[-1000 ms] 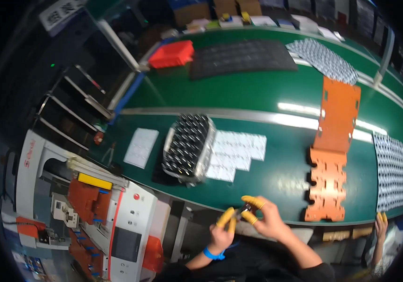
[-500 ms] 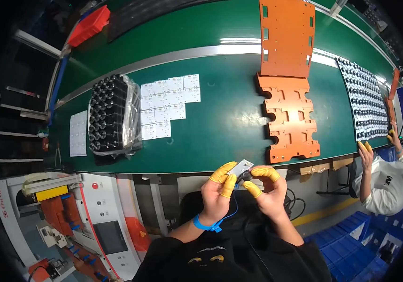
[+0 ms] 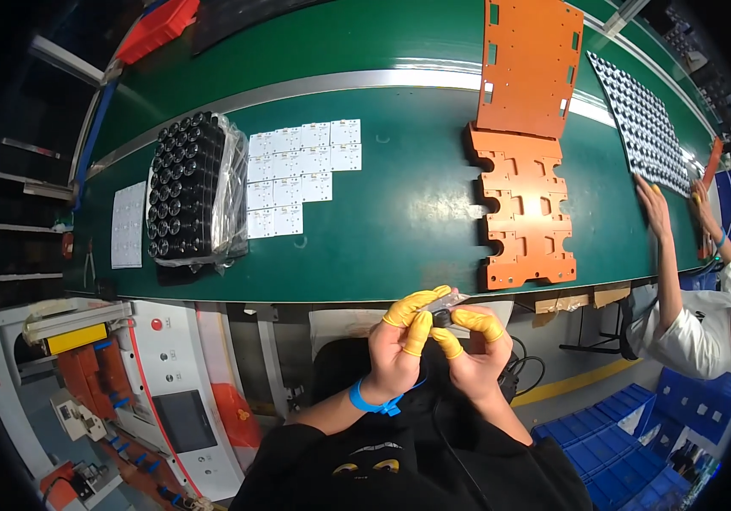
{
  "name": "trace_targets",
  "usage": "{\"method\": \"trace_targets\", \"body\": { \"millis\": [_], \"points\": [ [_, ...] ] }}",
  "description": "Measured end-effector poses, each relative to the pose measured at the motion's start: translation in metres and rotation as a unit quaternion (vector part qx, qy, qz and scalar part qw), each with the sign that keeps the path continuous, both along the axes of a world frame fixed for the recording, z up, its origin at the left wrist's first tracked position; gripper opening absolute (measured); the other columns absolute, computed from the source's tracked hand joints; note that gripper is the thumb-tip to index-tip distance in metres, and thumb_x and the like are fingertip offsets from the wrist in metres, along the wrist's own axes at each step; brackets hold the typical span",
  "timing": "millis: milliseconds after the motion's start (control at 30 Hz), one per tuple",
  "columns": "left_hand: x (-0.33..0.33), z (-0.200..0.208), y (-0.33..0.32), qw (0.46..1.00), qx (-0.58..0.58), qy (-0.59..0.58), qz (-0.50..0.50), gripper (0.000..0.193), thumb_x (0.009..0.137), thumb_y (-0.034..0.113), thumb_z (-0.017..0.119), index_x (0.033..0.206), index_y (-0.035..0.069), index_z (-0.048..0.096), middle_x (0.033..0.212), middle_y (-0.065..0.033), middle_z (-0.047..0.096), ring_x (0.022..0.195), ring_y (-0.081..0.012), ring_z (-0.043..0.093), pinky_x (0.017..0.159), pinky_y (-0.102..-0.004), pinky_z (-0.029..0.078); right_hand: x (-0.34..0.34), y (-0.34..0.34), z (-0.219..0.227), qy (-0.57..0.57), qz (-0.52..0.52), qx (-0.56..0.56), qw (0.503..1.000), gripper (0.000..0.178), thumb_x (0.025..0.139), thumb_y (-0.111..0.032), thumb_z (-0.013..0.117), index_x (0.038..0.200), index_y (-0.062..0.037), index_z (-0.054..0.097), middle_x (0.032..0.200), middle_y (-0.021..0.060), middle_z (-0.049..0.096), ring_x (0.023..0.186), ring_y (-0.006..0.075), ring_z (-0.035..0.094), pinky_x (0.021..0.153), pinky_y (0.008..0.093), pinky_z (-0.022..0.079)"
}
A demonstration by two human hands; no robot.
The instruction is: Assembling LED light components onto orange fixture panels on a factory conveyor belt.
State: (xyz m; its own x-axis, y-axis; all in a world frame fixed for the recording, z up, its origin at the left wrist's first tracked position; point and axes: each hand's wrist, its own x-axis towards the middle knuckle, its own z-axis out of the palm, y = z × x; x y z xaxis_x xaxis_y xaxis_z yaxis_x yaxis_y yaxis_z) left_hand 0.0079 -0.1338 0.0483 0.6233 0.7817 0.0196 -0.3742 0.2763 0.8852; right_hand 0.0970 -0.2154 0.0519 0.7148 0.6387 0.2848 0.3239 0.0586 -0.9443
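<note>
My left hand (image 3: 400, 341) wears yellow finger cots and pinches a small white circuit board (image 3: 452, 300), tilted nearly edge-on. Just under the board is a small black round part (image 3: 441, 318), gripped by the yellow-tipped fingers of my right hand (image 3: 476, 345). The two pieces are touching or very close; the fingers hide how they meet. Both hands are over my lap, at the near edge of the green table (image 3: 365, 247). A blue strap (image 3: 372, 402) circles my left wrist.
Rows of white boards (image 3: 289, 189) lie beside a plastic-wrapped block of black cylindrical parts (image 3: 185, 187). An orange fixture (image 3: 527, 213) has its flat plate (image 3: 527, 68) raised behind. At right, a co-worker (image 3: 689, 324) handles a sheet of black round parts (image 3: 638, 119). A machine (image 3: 174, 375) stands left.
The white board has tipped from face-up to nearly edge-on between my fingers. The co-worker's arms reach farther across the table, and their sheet of parts has shifted away.
</note>
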Motion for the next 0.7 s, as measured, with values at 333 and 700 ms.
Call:
{"method": "trace_targets", "body": {
  "millis": [333,700],
  "points": [
    [-0.0066,-0.0087,-0.0061,1.0,-0.027,0.013,0.005,0.036,0.098,0.0,0.05,0.133,-0.007,0.044,0.125,-0.014,0.059,0.113,-0.0154,0.058,0.097,-0.0287,0.045,-0.0016,0.0002,0.0031,0.014,-0.039,0.026,0.999,0.034,0.072,0.003,0.081,0.1,0.0039,0.062,0.103,0.0162,0.064,0.09,0.0223,0.065,0.08,0.0304,0.052],
    [-0.0044,-0.0022,-0.0047,0.989,0.133,0.062,0.004,0.032,0.097,0.002,0.052,0.128,-0.009,0.05,0.122,-0.0181,0.063,0.109,-0.0208,0.062,0.093,-0.0307,0.05,-0.0025,-0.0067,0.0018,0.145,-0.017,0.083,0.986,0.033,0.077,0.008,0.076,0.105,0.0042,0.06,0.107,0.0155,0.063,0.096,0.0203,0.064,0.086,0.0319,0.053]
  ]
}}
